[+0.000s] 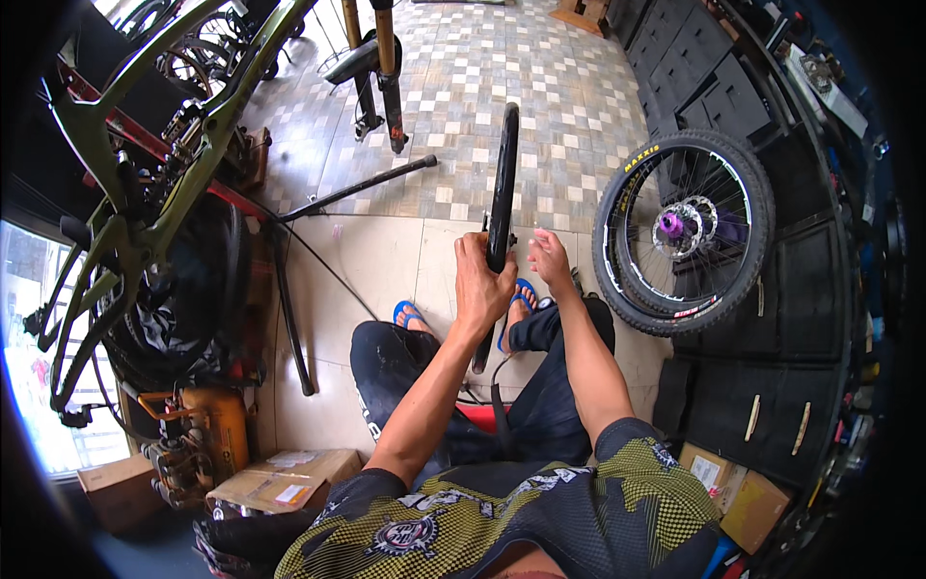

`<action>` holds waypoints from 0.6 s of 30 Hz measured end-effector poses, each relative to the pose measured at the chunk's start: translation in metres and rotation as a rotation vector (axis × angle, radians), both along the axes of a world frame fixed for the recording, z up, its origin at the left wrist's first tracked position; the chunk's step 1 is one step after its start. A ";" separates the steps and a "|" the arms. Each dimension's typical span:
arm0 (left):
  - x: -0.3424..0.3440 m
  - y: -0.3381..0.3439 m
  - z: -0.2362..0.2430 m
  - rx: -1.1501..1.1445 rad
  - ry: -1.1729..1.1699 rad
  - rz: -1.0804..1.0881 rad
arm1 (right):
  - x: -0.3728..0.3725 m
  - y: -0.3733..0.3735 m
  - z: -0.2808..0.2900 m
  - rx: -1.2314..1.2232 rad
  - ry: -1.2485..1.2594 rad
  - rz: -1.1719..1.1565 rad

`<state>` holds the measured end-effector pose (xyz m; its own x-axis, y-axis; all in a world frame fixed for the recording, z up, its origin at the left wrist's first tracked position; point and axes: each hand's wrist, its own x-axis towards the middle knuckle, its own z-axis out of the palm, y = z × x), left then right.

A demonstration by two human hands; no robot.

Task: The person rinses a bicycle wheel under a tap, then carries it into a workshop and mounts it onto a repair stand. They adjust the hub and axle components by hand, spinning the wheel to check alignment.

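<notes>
A black bicycle wheel [503,183] stands upright between my knees, seen edge-on. Its outer band looks smooth and glossy, and the hub is mostly hidden behind my hands. My left hand [479,280] is closed round the near part of the wheel, thumb on its right side. Just right of the wheel, my right hand [549,259] is open, fingers apart and slightly bent, with nothing seen in it.
Two tyred wheels [606,227] lean against black cabinets [772,289] at the right. On the left, a green bike frame [217,121] with its fork [388,77] hangs above a black-legged stand [289,299]. Cardboard boxes [289,471] and an orange compressor [217,420] sit at lower left.
</notes>
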<state>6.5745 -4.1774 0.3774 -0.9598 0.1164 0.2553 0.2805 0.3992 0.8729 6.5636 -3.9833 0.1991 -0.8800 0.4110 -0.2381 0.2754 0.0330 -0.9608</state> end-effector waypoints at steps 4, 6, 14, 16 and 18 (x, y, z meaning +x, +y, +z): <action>0.025 -0.005 -0.006 -0.021 0.009 0.043 | -0.009 -0.027 -0.043 -0.133 -0.136 0.105; 0.040 0.019 0.003 0.079 -0.023 -0.007 | -0.001 0.014 -0.083 -0.102 -0.015 0.082; -0.020 -0.021 -0.103 0.397 -0.542 0.038 | 0.006 -0.006 -0.052 -0.296 -0.049 0.145; -0.062 -0.028 -0.157 0.285 -0.487 0.130 | 0.007 -0.011 -0.048 -0.191 -0.032 0.109; -0.090 -0.026 -0.195 0.277 -0.581 0.147 | -0.003 -0.020 -0.044 -0.181 -0.179 -0.015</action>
